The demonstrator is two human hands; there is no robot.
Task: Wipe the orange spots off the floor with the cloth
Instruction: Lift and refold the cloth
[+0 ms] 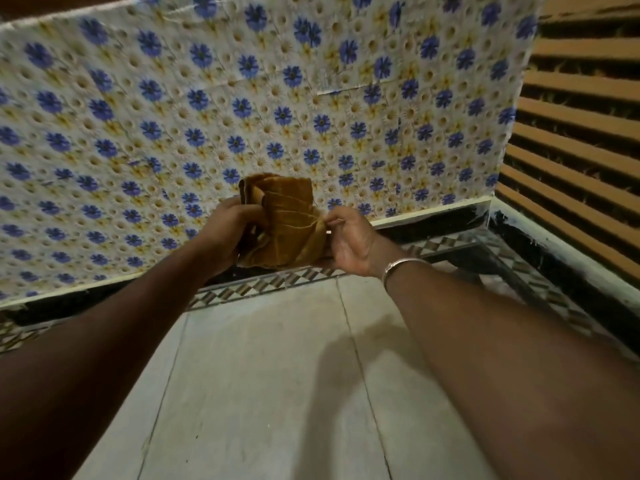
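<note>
Cloth [282,223], bunched, held in both hands above the floor [263,375].
Left hand [225,230] and right hand [349,240] closed on its edges; no orange spots visible; risk: loose folds slip, or wiping misses unseen spots.

Two bare forearms reach forward, hands held close together. The left hand [227,233] and the right hand [349,242] each curl their fingers closed, gripping.
</note>
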